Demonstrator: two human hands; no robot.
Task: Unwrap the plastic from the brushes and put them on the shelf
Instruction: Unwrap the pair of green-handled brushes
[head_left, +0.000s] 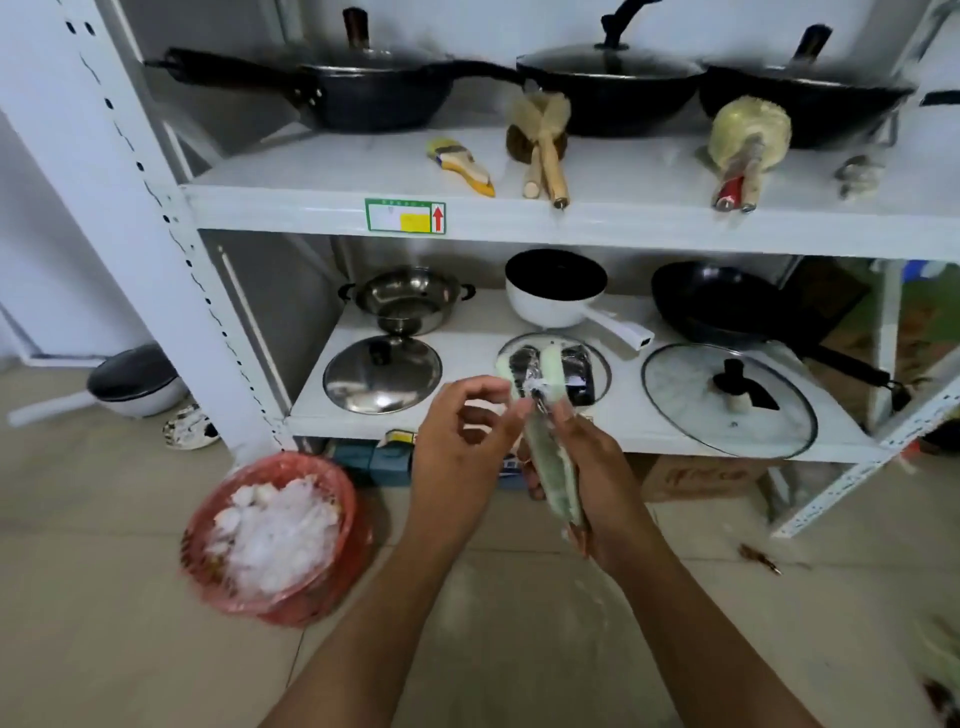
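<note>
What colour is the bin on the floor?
The bin is red, shown best in the head view.

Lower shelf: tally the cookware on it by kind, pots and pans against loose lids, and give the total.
Pots and pans: 3 (steel pot, white saucepan, black frying pan)
Loose lids: 3 (steel lid, two glass lids)
Total: 6

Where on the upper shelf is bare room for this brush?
Two bare patches at the upper shelf front: left of the yellow paintbrush, and between the wooden brush pair and the round brush. Crowded behind, where the woks sit.
</note>
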